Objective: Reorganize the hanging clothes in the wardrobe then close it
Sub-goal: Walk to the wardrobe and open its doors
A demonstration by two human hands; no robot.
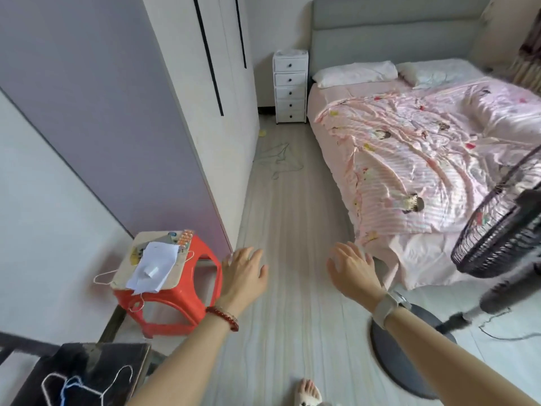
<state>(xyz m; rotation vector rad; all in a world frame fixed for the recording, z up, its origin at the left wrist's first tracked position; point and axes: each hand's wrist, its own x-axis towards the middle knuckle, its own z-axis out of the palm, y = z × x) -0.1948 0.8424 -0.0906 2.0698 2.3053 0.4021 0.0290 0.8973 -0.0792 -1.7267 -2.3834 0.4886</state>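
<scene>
A pale wood-grain floor runs between white walls and a bed with a grey headboard, two pillows and a pink printed cover. A white drawer unit stands beside it. A red stool and a standing fan, partly blurred, sit nearer.

Red stool on floor, papers, pill strips on top

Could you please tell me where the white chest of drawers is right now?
In the head view, the narrow white chest of drawers with dark knobs stands at the far wall, between the white wardrobe on its left and the grey padded headboard.
</scene>
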